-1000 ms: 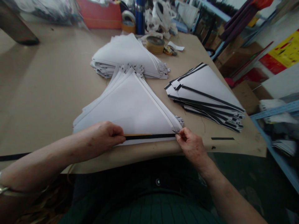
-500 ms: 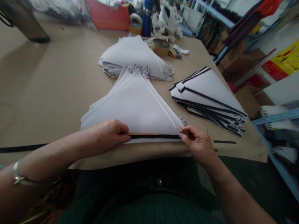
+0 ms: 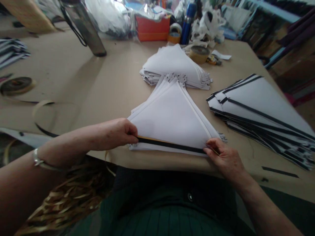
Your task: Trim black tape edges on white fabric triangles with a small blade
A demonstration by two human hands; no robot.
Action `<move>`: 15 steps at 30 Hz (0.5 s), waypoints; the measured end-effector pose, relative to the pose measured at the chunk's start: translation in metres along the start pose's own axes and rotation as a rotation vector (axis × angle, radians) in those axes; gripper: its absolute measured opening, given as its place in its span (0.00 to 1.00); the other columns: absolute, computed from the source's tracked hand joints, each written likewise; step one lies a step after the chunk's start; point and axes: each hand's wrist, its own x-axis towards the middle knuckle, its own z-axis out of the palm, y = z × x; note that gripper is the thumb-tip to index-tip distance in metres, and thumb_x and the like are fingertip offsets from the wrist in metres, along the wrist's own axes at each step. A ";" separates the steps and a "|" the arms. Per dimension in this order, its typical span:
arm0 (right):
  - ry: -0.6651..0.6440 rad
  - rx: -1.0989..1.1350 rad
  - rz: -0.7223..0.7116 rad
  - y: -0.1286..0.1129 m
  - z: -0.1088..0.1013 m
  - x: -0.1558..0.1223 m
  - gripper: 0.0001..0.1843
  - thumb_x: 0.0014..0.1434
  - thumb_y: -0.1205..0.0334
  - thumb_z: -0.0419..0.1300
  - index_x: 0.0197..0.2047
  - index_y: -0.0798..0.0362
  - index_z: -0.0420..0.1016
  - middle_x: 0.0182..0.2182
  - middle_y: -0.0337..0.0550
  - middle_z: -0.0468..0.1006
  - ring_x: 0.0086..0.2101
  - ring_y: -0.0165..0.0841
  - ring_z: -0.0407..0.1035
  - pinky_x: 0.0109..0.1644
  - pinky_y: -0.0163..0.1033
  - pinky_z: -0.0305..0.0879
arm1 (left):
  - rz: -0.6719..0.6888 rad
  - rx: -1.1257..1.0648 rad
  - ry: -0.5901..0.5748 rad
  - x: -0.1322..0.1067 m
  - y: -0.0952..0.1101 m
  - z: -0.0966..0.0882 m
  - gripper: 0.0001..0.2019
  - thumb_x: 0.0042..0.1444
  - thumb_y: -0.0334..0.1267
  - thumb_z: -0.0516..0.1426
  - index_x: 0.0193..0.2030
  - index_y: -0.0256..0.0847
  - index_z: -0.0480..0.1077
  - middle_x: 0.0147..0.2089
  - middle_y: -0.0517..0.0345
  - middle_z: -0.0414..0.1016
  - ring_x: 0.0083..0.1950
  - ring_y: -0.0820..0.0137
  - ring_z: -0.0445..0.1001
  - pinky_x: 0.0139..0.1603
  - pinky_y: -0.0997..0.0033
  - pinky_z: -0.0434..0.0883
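Note:
A black tape strip (image 3: 169, 144) with a yellowish edge is drawn straight along the near edge of the top white sheet (image 3: 172, 113) in a fanned stack. My left hand (image 3: 120, 131) pinches the strip at the sheet's left corner. At the right corner, the thumb and fingers of my right hand (image 3: 225, 156) close on its other end. Whether the strip is stuck down along its whole length, I cannot tell. Farther left, a loose curl of tape (image 3: 40, 113) runs from a tape roll (image 3: 18, 86) towards my left forearm.
Behind lies another white sheet pile (image 3: 169, 60); to the right, black-edged sheets (image 3: 265, 105). A tape roll (image 3: 199, 54), blue bottle (image 3: 188, 24), red box (image 3: 152, 29) and tilted flask (image 3: 86, 29) stand at the back. A short black strip (image 3: 280, 172) lies near the table's front edge.
The view has swung left, so the table's contents sit farther right, and the tape roll and curl at left have come into sight. Both hands keep their pinch on the strip.

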 end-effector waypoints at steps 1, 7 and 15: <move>0.000 -0.002 0.007 0.000 0.000 0.000 0.08 0.55 0.56 0.58 0.37 0.50 0.70 0.30 0.40 0.78 0.31 0.33 0.73 0.35 0.36 0.67 | -0.026 -0.028 0.003 -0.004 -0.007 -0.004 0.12 0.47 0.44 0.53 0.26 0.39 0.73 0.19 0.63 0.59 0.22 0.74 0.56 0.22 0.74 0.53; -0.005 -0.073 0.040 0.005 0.000 -0.002 0.13 0.53 0.51 0.58 0.37 0.49 0.72 0.31 0.41 0.79 0.31 0.36 0.75 0.34 0.38 0.69 | -0.158 -0.097 0.051 -0.023 -0.037 -0.027 0.13 0.47 0.45 0.53 0.26 0.36 0.71 0.20 0.63 0.59 0.22 0.75 0.55 0.23 0.74 0.53; 0.016 -0.142 0.106 0.016 0.001 -0.004 0.19 0.49 0.44 0.58 0.38 0.49 0.73 0.31 0.42 0.80 0.32 0.39 0.75 0.34 0.40 0.69 | -0.317 -0.040 0.129 -0.050 -0.088 -0.055 0.11 0.47 0.42 0.54 0.29 0.35 0.71 0.21 0.62 0.60 0.23 0.74 0.57 0.25 0.75 0.55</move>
